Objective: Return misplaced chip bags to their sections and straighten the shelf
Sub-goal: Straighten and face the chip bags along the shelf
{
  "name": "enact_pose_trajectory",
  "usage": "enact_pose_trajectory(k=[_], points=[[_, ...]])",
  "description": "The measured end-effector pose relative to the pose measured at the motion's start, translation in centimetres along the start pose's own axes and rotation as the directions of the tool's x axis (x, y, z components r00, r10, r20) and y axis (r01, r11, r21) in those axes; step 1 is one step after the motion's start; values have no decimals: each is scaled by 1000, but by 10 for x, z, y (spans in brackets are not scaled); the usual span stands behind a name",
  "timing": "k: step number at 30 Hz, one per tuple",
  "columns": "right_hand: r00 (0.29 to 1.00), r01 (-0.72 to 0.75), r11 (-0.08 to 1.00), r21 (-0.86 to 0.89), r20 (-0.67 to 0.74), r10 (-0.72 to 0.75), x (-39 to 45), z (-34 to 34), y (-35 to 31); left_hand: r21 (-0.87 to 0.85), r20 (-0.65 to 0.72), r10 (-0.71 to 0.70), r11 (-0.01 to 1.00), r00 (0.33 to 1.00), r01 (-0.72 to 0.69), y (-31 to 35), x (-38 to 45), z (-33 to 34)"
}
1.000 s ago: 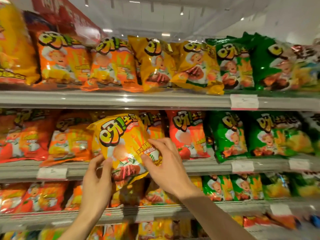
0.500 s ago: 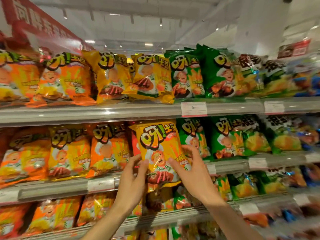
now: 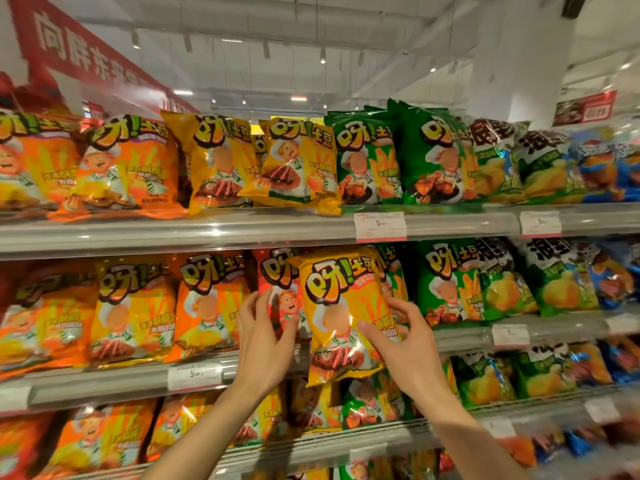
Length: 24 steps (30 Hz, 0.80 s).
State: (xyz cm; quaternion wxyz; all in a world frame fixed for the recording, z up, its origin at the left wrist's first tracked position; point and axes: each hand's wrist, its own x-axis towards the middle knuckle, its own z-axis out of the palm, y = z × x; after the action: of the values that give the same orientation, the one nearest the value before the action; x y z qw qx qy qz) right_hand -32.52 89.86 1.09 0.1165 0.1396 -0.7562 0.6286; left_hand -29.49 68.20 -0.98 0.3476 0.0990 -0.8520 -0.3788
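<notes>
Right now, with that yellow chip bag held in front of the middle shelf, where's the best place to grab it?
Probably by its two side edges, from the front. The yellow chip bag stands upright and puffy, so its face gives little to pinch. The right hand already grips the right edge; the left hand sits by the left edge, against the red bag.

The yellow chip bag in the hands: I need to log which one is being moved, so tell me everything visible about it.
The yellow chip bag is a glossy, puffed foil-like pack with big cartoon lettering on top, a chef figure, fries and a dark meat picture low down. It is upright, tilted slightly, held in front of the middle shelf, overlapping a red bag and green bags. The right hand grips its right edge; the left hand is by its left edge, mostly against the red bag.
</notes>
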Motion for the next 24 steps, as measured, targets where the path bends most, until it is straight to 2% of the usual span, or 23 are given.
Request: enact_pose_trajectory(k=[4, 8, 12, 16, 20, 24], points=[[1000, -10, 999, -30, -19, 9, 5, -4, 4, 21, 105, -130, 992, 986, 128, -3, 20, 11], [1000, -1, 999, -50, -19, 0, 8, -15, 4, 73, 88, -168, 984, 982, 162, -7, 34, 18], [1000, 17, 999, -45, -22, -18, 7, -24, 4, 98, 48, -94, 991, 994, 89, -9, 36, 16], [1000, 25, 999, -28, -14, -26, 6, -28, 4, 2, 65, -57, 998, 996, 57, -2, 35, 14], [999, 37, 999, -14, -12, -37, 11, -28, 6, -90, 14, -67, 994, 998, 68, 0, 35, 9], [999, 40, 999, 11, -8, -40, 16, -28, 7, -120, -44, -5, 993, 999, -1, -2, 34, -11]])
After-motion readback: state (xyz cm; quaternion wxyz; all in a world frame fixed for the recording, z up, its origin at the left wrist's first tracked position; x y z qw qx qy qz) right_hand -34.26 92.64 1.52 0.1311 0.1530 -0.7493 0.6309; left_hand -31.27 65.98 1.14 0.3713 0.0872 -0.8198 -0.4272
